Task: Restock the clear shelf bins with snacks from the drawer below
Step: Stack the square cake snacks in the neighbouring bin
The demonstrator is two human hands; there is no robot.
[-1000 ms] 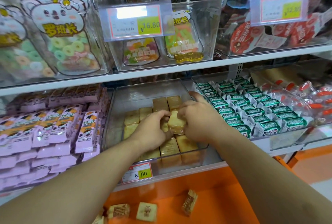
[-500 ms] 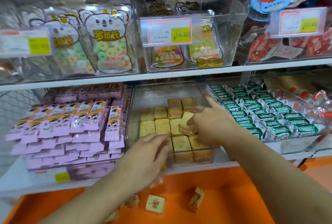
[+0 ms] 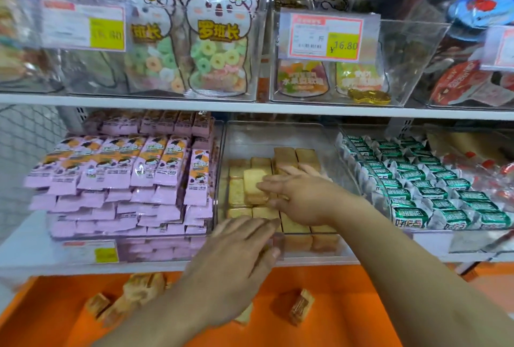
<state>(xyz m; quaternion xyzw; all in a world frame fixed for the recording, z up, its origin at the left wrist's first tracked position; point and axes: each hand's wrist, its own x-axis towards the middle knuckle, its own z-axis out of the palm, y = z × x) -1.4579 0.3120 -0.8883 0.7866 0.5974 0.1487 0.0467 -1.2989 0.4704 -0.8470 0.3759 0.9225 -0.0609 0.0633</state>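
Observation:
A clear shelf bin (image 3: 281,132) in the middle of the lower shelf holds rows of square tan wrapped snack cakes. My right hand (image 3: 300,196) reaches into it with straight fingers and presses one pale cake (image 3: 251,184) that lies on top of the rows. My left hand (image 3: 236,269) hovers at the bin's front wall, fingers loosely extended, holding nothing. Below, the orange drawer (image 3: 347,310) holds several loose cakes of the same kind (image 3: 301,305), some at the left (image 3: 139,291).
A bin of pink snack packs (image 3: 125,177) stands left of the cake bin and a bin of green-wrapped snacks (image 3: 422,188) stands right. The upper shelf (image 3: 250,106) carries clear bins of gummy bags with price tags (image 3: 325,35). Wire mesh sits at the far left.
My left hand has let go of the cake and drawn back down to the bin's front. My right hand has shifted the cake leftward and laid it flatter. The view has panned left.

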